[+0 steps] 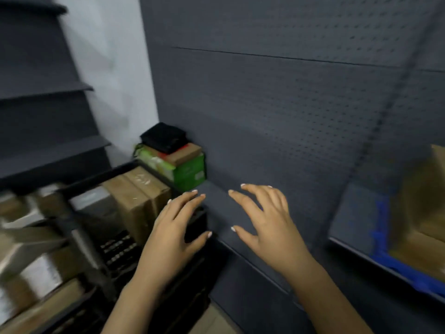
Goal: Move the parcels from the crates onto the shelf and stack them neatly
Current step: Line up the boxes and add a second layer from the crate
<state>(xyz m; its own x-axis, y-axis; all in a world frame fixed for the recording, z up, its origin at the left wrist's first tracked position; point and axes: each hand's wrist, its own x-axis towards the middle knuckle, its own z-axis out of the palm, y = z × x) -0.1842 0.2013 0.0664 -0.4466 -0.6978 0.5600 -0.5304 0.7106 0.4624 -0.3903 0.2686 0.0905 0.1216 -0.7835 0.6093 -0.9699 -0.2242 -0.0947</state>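
Grey shelf [221,208], left hand [175,227], right hand [262,222] (both empty), black crate [115,251] beside

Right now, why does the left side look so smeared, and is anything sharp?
Head view: motion blur smears the parcels in the crates at left; the left hand, right hand and green box are sharper. Head view: the wide lens skews the pegboard panel; lighting is dim and even, with no glare.
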